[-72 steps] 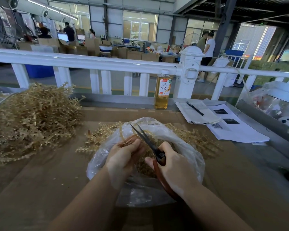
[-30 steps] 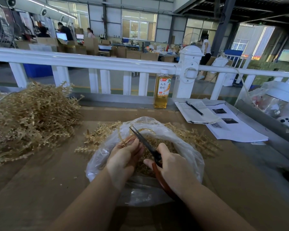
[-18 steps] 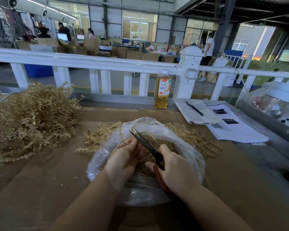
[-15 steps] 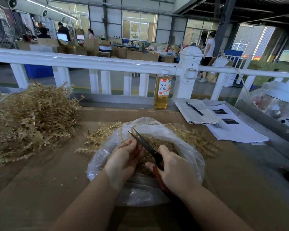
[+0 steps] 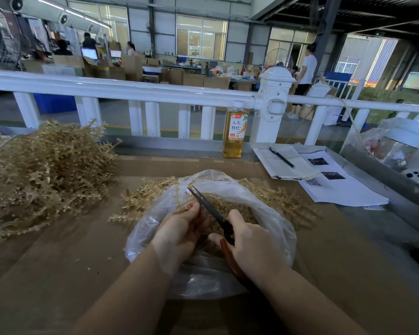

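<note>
Scissors (image 5: 208, 206) are positioned over the mouth of the clear plastic bag (image 5: 282, 228), at the centre of the cardboard-covered table (image 5: 58, 250). Blade tips point to 11 o'clock; the red-brown handles run back toward 5 o'clock. The blades appear nearly together.

Right hand (image 5: 252, 245): fingers curled round the scissor handles, thumb toward 9 o'clock. This hand is at 5 o'clock of the blades.

Left hand (image 5: 179, 233): fingertips bunched and pinching a thin gold sprig (image 5: 178, 194), which rises toward 12 o'clock along the bag wall. The fingertips lie just beside the blade, on its 9 o'clock side. The exact contact point is hidden by the fingers.

Bag contents: cut gold pieces (image 5: 230, 209), directly below both hands.

Surroundings:
- Loose gold sprigs (image 5: 143, 199) lie on the table, touching the bag at 10 o'clock and 2 o'clock.
- Large sprig pile (image 5: 41, 170), well apart at 9 o'clock.
- Amber bottle (image 5: 235, 136), upright at 12 o'clock, by the white railing (image 5: 131, 89).
- Notebook (image 5: 286, 165) with a pen (image 5: 281, 157) on it, at 1 o'clock.
- Printed sheets (image 5: 336, 192), at 2 o'clock.
</note>
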### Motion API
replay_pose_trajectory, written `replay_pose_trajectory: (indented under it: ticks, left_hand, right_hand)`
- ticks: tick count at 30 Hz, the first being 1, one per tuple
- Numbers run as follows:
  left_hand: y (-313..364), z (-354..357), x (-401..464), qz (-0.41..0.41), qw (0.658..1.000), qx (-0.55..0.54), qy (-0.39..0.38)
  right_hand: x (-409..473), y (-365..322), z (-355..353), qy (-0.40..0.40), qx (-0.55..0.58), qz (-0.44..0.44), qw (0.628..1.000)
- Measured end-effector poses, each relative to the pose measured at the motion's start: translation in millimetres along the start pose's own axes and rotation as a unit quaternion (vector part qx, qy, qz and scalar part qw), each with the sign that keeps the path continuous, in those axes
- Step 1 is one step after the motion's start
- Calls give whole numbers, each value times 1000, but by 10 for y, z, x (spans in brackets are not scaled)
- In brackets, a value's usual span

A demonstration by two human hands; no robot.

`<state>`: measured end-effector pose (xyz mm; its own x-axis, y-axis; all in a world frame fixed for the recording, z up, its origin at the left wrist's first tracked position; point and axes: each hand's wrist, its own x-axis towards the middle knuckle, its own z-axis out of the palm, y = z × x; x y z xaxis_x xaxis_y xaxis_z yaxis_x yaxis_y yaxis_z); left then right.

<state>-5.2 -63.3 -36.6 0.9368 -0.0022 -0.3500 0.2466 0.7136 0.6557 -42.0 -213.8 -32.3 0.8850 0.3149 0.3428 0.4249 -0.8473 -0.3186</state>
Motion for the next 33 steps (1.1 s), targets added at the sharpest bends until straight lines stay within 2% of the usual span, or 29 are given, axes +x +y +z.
replay_pose_trajectory:
  ticks: [6,11,20,24,30,33]
  left_hand:
    - [-15,-13,39,0,1000,2,5]
    - [-15,-38,13,20,1000,1,-16]
    - [190,51,-260,-8,989,10,-149]
    - [311,107,-260,27,992,73,-99]
    - [310,143,-178,43,998,56,5]
    - [331,115,-156,54,997,56,27]
  right_hand:
    - [-15,-12,3,7,0,8,1000]
    - [-20,-23,-24,44,40,42,997]
    - [-28,-2,-56,47,5,32,998]
    - [-31,36,-86,47,-15,11,999]
    - [-43,39,-105,47,-17,2,999]
    - [-59,44,-123,27,-11,5,1000]
